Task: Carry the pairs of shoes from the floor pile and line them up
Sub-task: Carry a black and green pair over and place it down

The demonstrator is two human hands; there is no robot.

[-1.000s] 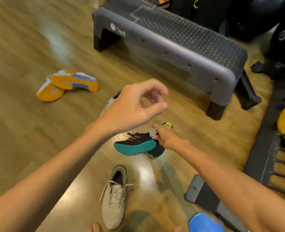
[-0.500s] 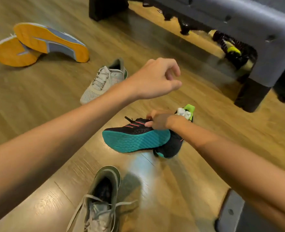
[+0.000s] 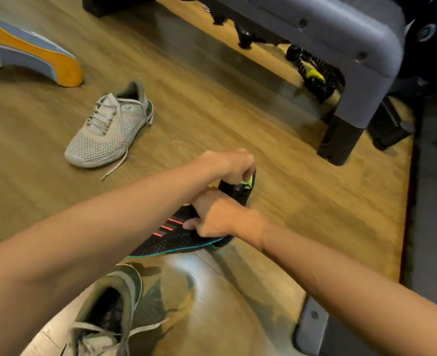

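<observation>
Two black shoes with teal soles lie together on the wood floor. My right hand [image 3: 215, 219] grips the near black shoe [image 3: 171, 240] at its collar, by the red stripes. My left hand [image 3: 234, 164] pinches the lime-green heel tab of the far black shoe [image 3: 240, 187], which is mostly hidden behind my hands. A light grey mesh shoe [image 3: 109, 129] stands upright to the left, and its partner [image 3: 107, 312] lies near the bottom edge. An orange-soled shoe [image 3: 30, 57] lies on its side at the far left.
A grey step bench [image 3: 346, 47] stands at the back right on black feet, with black and yellow gear [image 3: 312, 73] beneath it. A grey plate [image 3: 310, 327] sits at the bottom right. Dark matting runs along the right side.
My left hand came down from mid-air onto the far black shoe's green heel tab. My right hand shifted its hold on the near shoe, which turned from sole-out to side-up. The view moved closer.
</observation>
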